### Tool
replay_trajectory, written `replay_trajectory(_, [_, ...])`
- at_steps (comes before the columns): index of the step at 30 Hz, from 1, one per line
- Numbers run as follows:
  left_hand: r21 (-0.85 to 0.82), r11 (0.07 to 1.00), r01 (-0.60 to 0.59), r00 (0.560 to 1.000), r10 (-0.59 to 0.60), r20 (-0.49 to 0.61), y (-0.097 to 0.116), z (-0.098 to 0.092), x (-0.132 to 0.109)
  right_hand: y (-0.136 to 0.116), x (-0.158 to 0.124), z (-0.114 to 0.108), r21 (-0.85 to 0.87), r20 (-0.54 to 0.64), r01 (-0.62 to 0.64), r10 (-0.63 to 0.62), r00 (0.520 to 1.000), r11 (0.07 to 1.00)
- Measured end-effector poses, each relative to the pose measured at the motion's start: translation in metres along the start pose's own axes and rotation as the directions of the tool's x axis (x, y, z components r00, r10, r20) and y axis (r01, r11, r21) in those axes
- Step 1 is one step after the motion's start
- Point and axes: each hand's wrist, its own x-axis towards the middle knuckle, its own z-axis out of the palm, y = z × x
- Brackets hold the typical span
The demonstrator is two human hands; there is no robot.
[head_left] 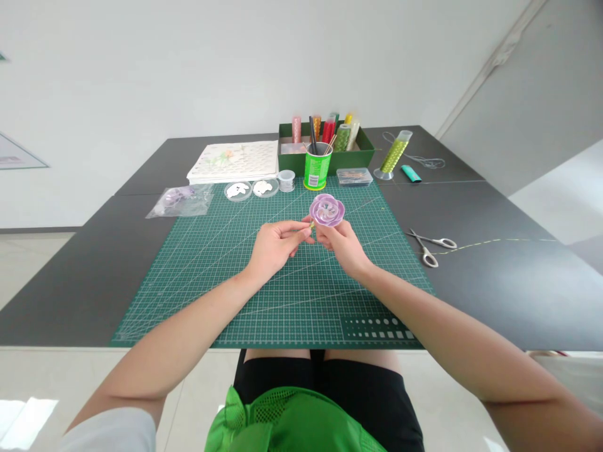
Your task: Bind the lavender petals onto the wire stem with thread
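A purple layered artificial flower [327,209] faces up above the middle of the green cutting mat [226,295]. Under its petals, my right hand [343,245] is closed around its base, which the petals and fingers hide. My left hand [279,243] is beside it, thumb and fingertips pinched together on a small yellow-green strand [311,224] at the flower's left edge. Too little of that strand shows to tell whether it is thread or stem. Both hands are held just over the mat, fingertips close together.
Scissors [428,248] lie open at the right, by a thin yellow-green thread [499,240]. Behind stand a green can [316,168] of sticks, a box [367,154] of thread spools and a green spool [394,154]. Dishes of white pieces [238,190] and a plastic bag [181,201] lie left.
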Motion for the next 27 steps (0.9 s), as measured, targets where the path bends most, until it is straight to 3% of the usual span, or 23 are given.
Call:
replay_trajectory(4, [0.005, 0.999, 0.042, 0.999, -0.042, -0.032, -0.0021, 0.0033, -0.0018, 0.0016, 0.0010, 0.0035, -0.016, -0.157, 0.075, -0.077, 0.985, 0.997])
replay_trajectory(7, [0.003, 0.998, 0.063, 0.997, -0.063, -0.035, -0.0032, 0.0049, -0.0023, 0.0038, 0.0013, 0.0046, -0.063, -0.208, 0.083, -0.094, 0.974, 0.995])
replay_trajectory(10, [-0.067, 0.994, 0.085, 0.996, -0.086, -0.009, -0.0025, 0.0053, -0.0019, 0.0024, 0.0012, 0.0030, -0.015, -0.168, 0.048, -0.050, 0.985, 0.999])
replay_trajectory(16, [-0.243, 0.940, 0.238, 0.971, -0.228, 0.071, -0.0013, 0.0015, 0.0000, -0.0035, 0.0021, -0.0007, 0.111, -0.078, 0.010, -0.002, 0.997, 0.994])
replay_trajectory(27, [-0.276, 0.896, 0.349, 0.937, -0.325, 0.129, 0.0032, 0.0005, 0.0021, -0.0017, 0.0022, -0.0042, 0.139, -0.048, 0.031, -0.025, 0.999, 0.990])
